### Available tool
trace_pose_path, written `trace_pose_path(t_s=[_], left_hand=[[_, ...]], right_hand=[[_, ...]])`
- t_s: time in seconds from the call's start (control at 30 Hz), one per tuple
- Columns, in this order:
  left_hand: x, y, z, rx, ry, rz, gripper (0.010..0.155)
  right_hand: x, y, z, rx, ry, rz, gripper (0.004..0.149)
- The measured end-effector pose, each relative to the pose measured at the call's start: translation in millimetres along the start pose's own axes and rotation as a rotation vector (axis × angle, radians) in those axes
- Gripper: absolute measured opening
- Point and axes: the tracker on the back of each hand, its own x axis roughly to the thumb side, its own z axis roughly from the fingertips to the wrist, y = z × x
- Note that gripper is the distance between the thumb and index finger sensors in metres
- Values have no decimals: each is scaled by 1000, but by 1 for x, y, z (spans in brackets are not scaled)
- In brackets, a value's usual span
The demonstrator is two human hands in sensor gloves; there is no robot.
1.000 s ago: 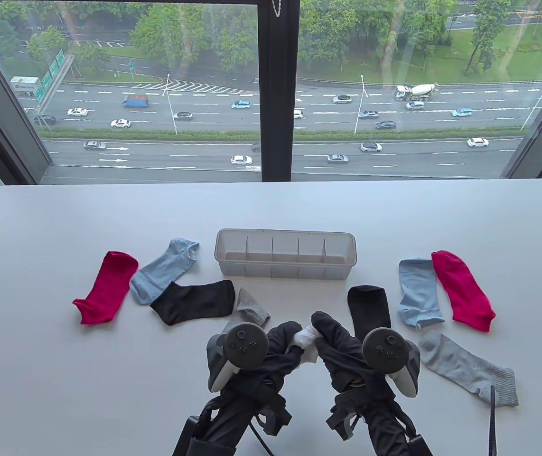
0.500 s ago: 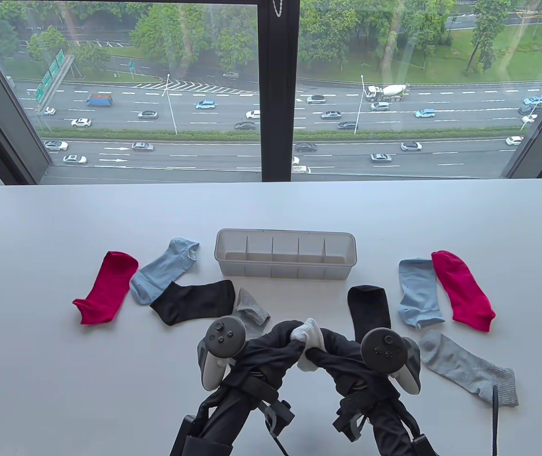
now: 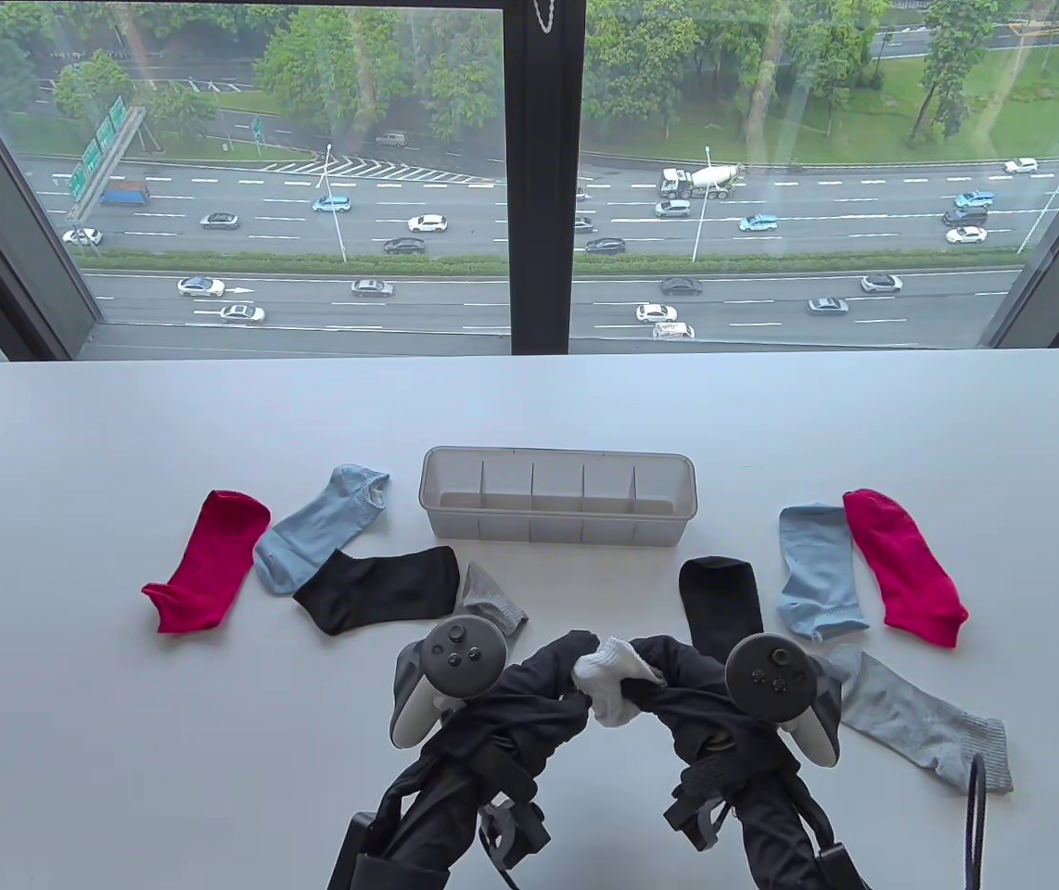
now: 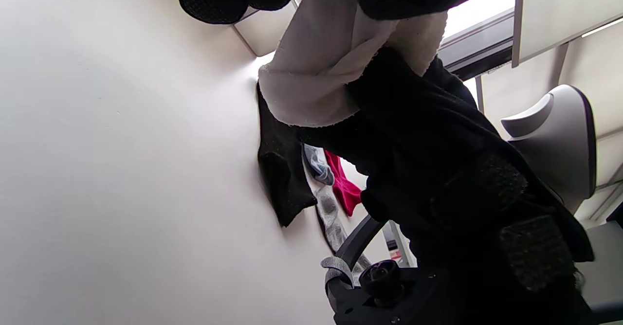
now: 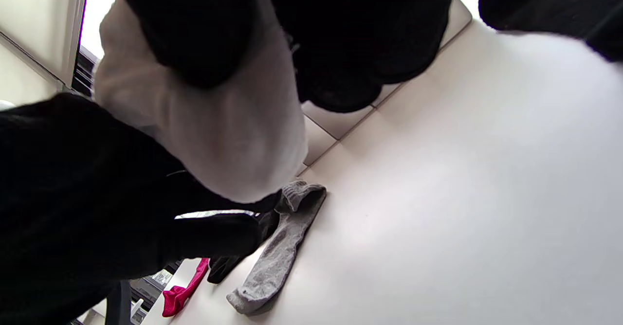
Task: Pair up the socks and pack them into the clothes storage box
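Note:
Both gloved hands hold a bundle of white socks (image 3: 610, 681) just above the table's front middle. My left hand (image 3: 559, 660) grips its left side and my right hand (image 3: 655, 666) its right side. Close up, the white socks (image 4: 325, 57) (image 5: 229, 135) fill both wrist views between dark fingers. The clear storage box (image 3: 557, 496) with several compartments stands beyond, and nothing shows in it. Loose socks lie flat: red (image 3: 207, 561), light blue (image 3: 316, 527), black (image 3: 381, 586) and grey (image 3: 491, 598) on the left; black (image 3: 721, 601), light blue (image 3: 815, 570), red (image 3: 905, 565) and grey (image 3: 919, 718) on the right.
The white table (image 3: 529, 408) runs back to a large window with a dark middle post. A chair base (image 4: 370, 271) shows beneath the right arm in the left wrist view.
Both hands kept working the white socks between them, turning and bunching the bundle. The right hand shifted slightly right; the bundle stayed near the table's front middle.

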Motion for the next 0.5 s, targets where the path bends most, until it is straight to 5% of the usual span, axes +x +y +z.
trace_pose_path(t_s=[0.07, 0.13, 0.3, 0.5], left_hand=[[3, -1, 1, 76, 3, 4, 80], [6, 0, 1, 161, 14, -95, 60], [15, 3, 4, 188, -49, -206, 46], [6, 2, 4, 174, 3, -245, 49]], right_hand=[[7, 7, -2, 45, -21, 39, 45], [11, 12, -3, 59, -18, 75, 45], [-3, 8, -4, 46, 43, -40, 44], [1, 12, -3, 98, 16, 62, 44]])
